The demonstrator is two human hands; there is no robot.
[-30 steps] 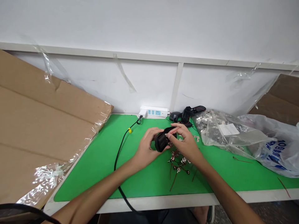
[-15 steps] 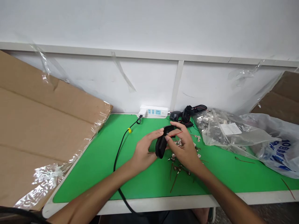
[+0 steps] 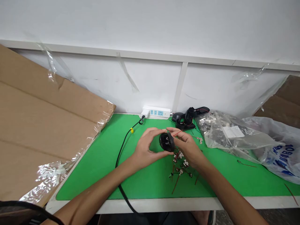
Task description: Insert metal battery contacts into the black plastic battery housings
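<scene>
Left hand (image 3: 147,146) and right hand (image 3: 186,146) together, clamped on black rounded plastic housing (image 3: 167,141) | two-holed face toward me, above green rubber mat (image 3: 93,178) | thin red wire (image 3: 177,133) at right hand | wired metal terminals (image 3: 180,164) just below

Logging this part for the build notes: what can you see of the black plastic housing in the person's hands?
The black plastic housing is a small, rounded piece with a matte look. Its face turns toward the camera and shows two dark openings; what lies inside them is too small to tell. It is held up above the green mat, gripped between the fingers of the left hand and the right hand. A thin red wire runs from near its upper right edge, but whether it is attached cannot be told.
</scene>
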